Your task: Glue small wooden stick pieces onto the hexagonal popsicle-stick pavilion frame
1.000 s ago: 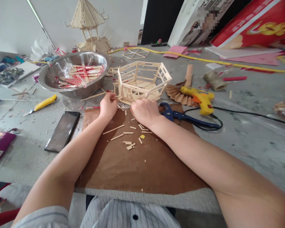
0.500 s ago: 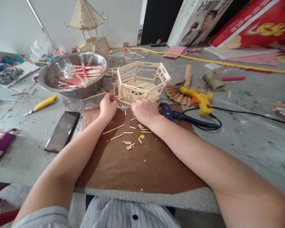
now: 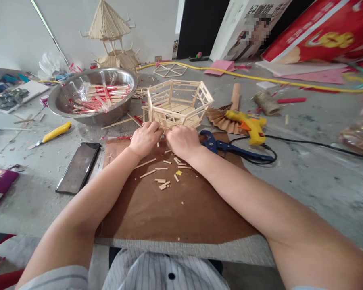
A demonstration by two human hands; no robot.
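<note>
The left grip and right grip sit side by side, backs upward, just apart. The left grip's fingers bend inward, toward the right grip, which is curled like a loose fist, its fingertips hidden beneath. Behind the left grip, the left wrist runs nearly straight into the bare left forearm, slanting back and outward. Behind the right grip, the right wrist leads into the right forearm, bare too, slanting the opposite way. Whether either grip is pinching cannot be seen.

The fingers hide part of the stick frame and anything pinched between them.
</note>
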